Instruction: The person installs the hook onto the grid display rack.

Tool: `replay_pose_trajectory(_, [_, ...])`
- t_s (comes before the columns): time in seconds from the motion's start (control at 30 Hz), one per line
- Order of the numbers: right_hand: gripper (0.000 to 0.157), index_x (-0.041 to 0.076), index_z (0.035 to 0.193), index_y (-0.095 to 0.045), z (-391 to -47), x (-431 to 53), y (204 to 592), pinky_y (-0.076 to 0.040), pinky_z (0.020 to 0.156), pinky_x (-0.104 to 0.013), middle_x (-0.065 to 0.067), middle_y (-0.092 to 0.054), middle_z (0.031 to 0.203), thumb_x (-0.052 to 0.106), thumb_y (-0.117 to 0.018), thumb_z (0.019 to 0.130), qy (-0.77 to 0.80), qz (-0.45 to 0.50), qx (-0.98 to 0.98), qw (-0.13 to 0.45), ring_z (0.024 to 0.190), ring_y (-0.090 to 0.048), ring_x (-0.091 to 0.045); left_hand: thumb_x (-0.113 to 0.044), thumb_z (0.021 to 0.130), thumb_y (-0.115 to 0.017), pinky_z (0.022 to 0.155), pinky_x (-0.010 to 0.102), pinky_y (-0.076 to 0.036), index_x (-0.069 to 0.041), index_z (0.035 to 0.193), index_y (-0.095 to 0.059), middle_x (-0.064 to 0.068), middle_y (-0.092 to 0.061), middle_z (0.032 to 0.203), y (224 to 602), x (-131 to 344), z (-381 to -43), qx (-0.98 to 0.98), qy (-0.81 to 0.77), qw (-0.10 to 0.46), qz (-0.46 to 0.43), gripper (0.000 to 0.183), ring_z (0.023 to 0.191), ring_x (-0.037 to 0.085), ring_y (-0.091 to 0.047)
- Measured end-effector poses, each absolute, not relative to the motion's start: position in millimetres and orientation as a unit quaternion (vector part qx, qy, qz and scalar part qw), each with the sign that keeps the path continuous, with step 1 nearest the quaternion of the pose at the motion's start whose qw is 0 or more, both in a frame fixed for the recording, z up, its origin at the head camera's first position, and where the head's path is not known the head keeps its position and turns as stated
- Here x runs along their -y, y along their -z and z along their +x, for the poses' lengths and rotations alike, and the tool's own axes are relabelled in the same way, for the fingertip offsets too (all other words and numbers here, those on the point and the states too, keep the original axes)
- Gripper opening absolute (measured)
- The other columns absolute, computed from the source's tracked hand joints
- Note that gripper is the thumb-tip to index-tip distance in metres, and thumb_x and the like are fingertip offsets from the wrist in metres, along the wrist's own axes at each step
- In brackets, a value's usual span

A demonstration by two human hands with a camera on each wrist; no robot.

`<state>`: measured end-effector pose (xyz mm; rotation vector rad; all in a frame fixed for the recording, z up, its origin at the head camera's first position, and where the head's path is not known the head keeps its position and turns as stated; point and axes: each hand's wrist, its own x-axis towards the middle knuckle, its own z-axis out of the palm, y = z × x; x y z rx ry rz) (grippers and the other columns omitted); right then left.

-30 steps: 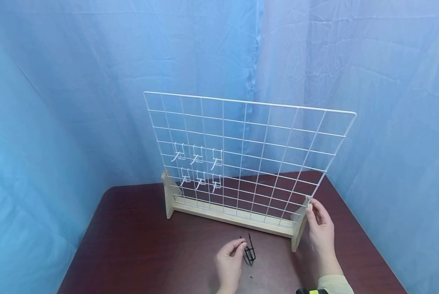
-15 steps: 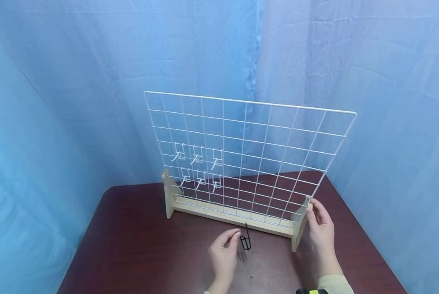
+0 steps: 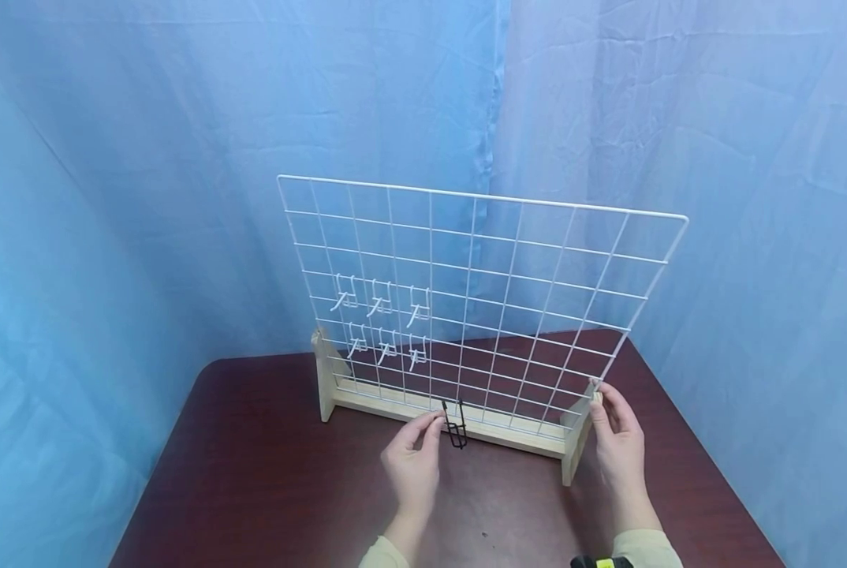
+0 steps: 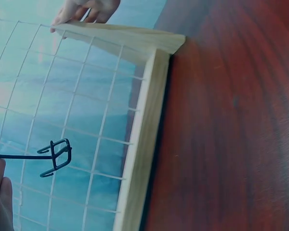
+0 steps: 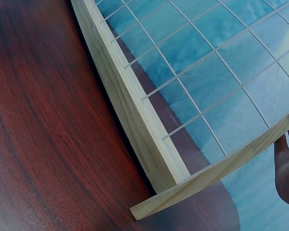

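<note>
A black wire hook (image 3: 456,431) is pinched between the thumb and fingertips of my left hand (image 3: 413,461), in front of the grid's wooden base bar. In the left wrist view the hook (image 4: 61,155) shows its rectangular back frame and long prong, apart from the wires as far as I can tell. My right hand (image 3: 619,432) grips the top of the right wooden end piece (image 3: 574,442) of the stand. The white wire grid (image 3: 537,272) stands upright in that stand. Several white hooks (image 3: 379,304) hang in two rows on its left half.
The dark red-brown table (image 3: 267,489) carries the stand. Blue curtains (image 3: 203,197) hang behind and on both sides. A few tiny dark specks (image 3: 485,535) lie near the table's front. The left wooden end piece (image 3: 324,379) supports the grid's other side.
My left hand has moved forward and to the left, raising the black hook from low over the table to the base bar. My right hand has stayed on the end piece.
</note>
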<state>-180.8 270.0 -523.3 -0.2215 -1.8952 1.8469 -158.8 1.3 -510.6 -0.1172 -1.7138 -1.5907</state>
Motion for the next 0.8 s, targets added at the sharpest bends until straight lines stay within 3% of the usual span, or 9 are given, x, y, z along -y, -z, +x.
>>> replay_pose_trajectory(0.17, [0.035, 0.005, 0.127, -0.053, -181.8, -270.1, 523.8, -0.041, 0.089, -0.012, -0.001, -0.054, 0.127, 0.012, -0.053, 0.093, -0.677, -0.076, 0.689, 0.246, 0.115, -0.048, -0.009, -0.009, 0.079, -0.072, 0.069, 0.022, -0.053, -0.007, 0.087, -0.073, -0.005, -0.071, 0.084, 499.0, 2.4, -163.8, 0.677, 0.617, 0.398, -0.051, 0.008, 0.078, 0.012, -0.067])
replay_pose_trajectory(0.4, [0.035, 0.006, 0.128, -0.053, -181.9, -270.0, 523.8, -0.040, 0.089, -0.012, -0.001, -0.054, 0.126, 0.012, -0.053, 0.094, -0.667, -0.075, 0.698, 0.249, 0.114, -0.048, -0.008, 0.002, 0.076, -0.072, 0.051, 0.018, -0.049, -0.004, 0.087, -0.073, 0.004, -0.071, 0.083, 473.5, 5.0, -166.2, 0.676, 0.606, 0.414, -0.072, 0.012, 0.069, 0.016, -0.065])
replay_pose_trajectory(0.8, [0.036, 0.006, 0.130, -0.051, -179.3, -270.1, 523.9, -0.039, 0.089, -0.011, 0.000, -0.053, 0.127, 0.012, -0.052, 0.094, -0.675, -0.064, 0.693, 0.245, 0.114, -0.048, -0.006, 0.014, 0.071, -0.071, 0.069, 0.024, -0.053, 0.005, 0.084, -0.070, 0.014, -0.070, 0.080, 430.4, 5.2, -164.0, 0.660, 0.583, 0.451, -0.146, 0.016, 0.072, 0.025, -0.068])
